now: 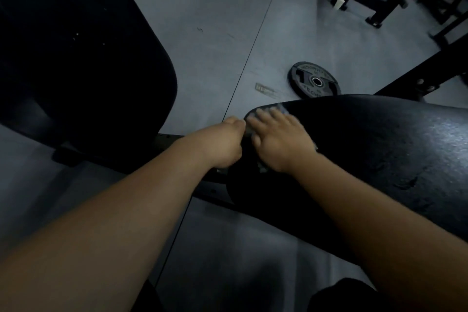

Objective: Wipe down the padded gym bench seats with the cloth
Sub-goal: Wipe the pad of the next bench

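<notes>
The cloth (279,109) lies on the padded seat's (379,149) left end, under the right hand (281,142). A weight plate (314,82) lies on the floor (215,20) behind the seat. Another pad (76,58) stands to the left.

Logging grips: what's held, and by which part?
Right hand presses pale grey cloth flat on black padded seat; left hand curls at the cloth's edge, grip unclear.

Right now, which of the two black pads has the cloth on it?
The pad on the right: the right hand presses the cloth flat on its end. The larger left pad carries no cloth.
</notes>
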